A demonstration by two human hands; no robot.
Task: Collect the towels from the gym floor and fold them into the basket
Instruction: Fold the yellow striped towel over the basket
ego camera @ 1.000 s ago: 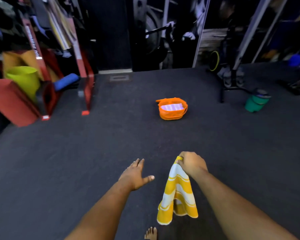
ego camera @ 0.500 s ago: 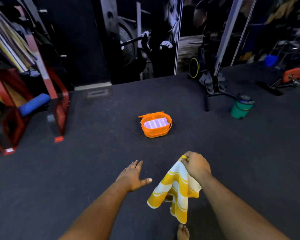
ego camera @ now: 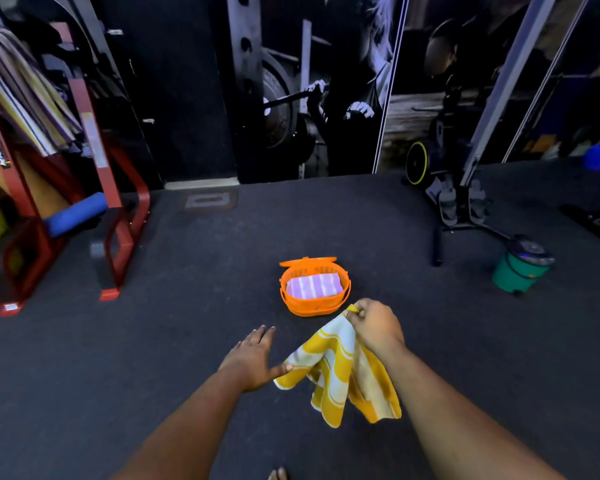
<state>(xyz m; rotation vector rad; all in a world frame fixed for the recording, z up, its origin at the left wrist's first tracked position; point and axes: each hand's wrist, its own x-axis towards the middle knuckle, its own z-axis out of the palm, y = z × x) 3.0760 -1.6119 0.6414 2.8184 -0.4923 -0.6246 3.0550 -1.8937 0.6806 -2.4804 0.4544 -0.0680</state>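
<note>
Towel [ego camera: 340, 372] hangs from the right hand [ego camera: 374, 327], pinched at its top corner, long axis toward 6 o'clock, its loose corner just beside the open left hand [ego camera: 253, 358]; basket [ego camera: 314, 304] sits at 11 o'clock.

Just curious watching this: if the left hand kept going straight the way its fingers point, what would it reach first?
Probably the orange basket. The left hand is open, fingers aimed forward and slightly right over bare floor. Depth is unclear, so it might pass just left of the basket.
</note>
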